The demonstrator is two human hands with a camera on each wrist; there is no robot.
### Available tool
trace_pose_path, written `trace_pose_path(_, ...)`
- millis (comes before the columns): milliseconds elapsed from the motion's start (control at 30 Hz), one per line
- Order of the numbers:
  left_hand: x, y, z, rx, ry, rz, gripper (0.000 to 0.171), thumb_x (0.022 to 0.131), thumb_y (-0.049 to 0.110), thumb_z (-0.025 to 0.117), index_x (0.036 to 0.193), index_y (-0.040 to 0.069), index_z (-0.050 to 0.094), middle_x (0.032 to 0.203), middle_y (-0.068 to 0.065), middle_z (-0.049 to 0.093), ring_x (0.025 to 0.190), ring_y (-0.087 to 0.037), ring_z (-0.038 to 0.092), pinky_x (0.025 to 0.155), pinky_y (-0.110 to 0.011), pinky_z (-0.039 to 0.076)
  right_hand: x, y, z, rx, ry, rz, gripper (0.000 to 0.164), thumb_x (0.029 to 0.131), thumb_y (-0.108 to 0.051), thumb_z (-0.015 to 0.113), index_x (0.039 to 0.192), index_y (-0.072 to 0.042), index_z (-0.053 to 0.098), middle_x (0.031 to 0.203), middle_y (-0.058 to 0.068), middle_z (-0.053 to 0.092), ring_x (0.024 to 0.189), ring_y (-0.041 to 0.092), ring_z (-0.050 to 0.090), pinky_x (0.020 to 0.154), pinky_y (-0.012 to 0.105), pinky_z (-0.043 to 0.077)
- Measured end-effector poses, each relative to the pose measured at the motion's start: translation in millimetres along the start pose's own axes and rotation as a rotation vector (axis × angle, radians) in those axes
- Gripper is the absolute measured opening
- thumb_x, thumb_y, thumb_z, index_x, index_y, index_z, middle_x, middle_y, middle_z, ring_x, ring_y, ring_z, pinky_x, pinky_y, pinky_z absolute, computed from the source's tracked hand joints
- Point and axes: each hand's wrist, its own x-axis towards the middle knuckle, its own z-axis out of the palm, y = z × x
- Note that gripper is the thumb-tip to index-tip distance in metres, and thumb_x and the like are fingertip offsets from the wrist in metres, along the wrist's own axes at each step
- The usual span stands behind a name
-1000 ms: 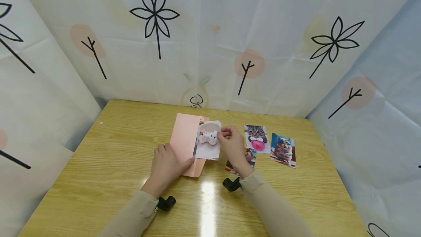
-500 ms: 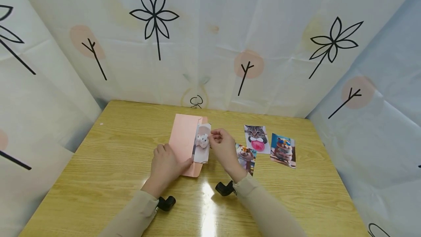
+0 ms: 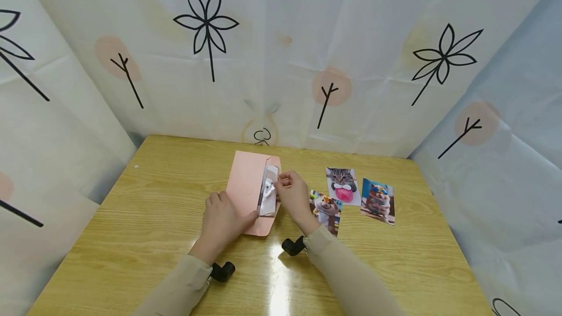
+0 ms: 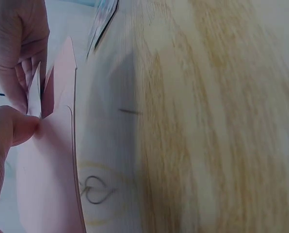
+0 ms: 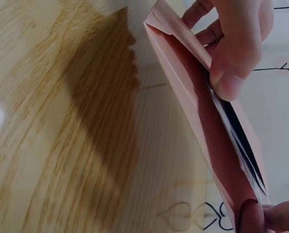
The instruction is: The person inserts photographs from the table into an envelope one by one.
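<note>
A pink envelope (image 3: 248,179) lies under my left hand (image 3: 224,216), which grips its lower left part with the thumb over the front near the mouth. From that mouth sticks out a strip of a photo (image 3: 269,191) with white figures; most of it is hidden inside. My right hand (image 3: 294,199) pinches the photo's outer edge between thumb and fingers. In the right wrist view, the right thumb (image 5: 227,85) sits at the mouth beside dark and pale card edges. The envelope (image 4: 45,160) stands edge-on in the left wrist view, its flap spread back.
To the right lie a cat photo (image 3: 342,184), a photo of a hamster-like animal in blue glasses (image 3: 377,201), and another animal photo (image 3: 326,211) partly behind the right wrist. The wooden table (image 3: 167,218) meets a patterned cloth backdrop (image 3: 272,62).
My right hand has moved left with the photo, which has slid mostly into the envelope. More of the lower animal photo shows. The left hand stays in place.
</note>
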Motion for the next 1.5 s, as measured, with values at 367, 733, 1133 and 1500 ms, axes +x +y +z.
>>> trace_pose_path(367,0.1,4.1,0.0,-0.016,0.014,0.015,0.095,0.066,0.072,0.07,0.103,-0.014,0.049,0.094,-0.025,0.046,0.087,-0.038,0.045,0.07,-0.045,0.042,2,0,15,0.032,-0.027,0.012,0.019,0.092,-0.005,0.062,0.11,-0.001,0.062,0.088,0.01,0.062,0.066,0.021,0.065,0.059,0.031,0.056)
trace_pose_path(733,-0.3,4.7,1.5,-0.027,0.056,0.041,0.093,0.065,0.07,0.072,0.1,-0.014,0.049,0.092,-0.025,0.047,0.084,-0.039,0.045,0.068,-0.044,0.042,2,1,19,0.031,-0.05,0.005,0.018,0.093,-0.005,0.059,0.11,0.001,0.063,0.089,0.01,0.064,0.068,0.021,0.067,0.061,0.03,0.056)
trace_pose_path(1133,2.4,4.1,2.9,-0.027,0.045,0.023,0.092,0.065,0.067,0.073,0.102,-0.014,0.049,0.094,-0.026,0.046,0.085,-0.038,0.046,0.066,-0.045,0.044,3,1,14,0.043,-0.159,0.035,0.024,0.097,-0.011,0.056,0.118,-0.002,0.064,0.09,0.011,0.059,0.069,0.024,0.064,0.062,0.032,0.056)
trace_pose_path(1500,2.8,-7.3,3.7,-0.026,-0.022,-0.028,0.102,0.065,0.073,0.07,0.109,-0.016,0.046,0.098,-0.027,0.044,0.089,-0.039,0.046,0.071,-0.046,0.045,-2,0,-30,0.019,-0.131,-0.066,0.042,0.093,-0.034,0.065,0.127,-0.011,0.058,0.105,0.01,0.059,0.088,0.033,0.063,0.07,0.047,0.055)
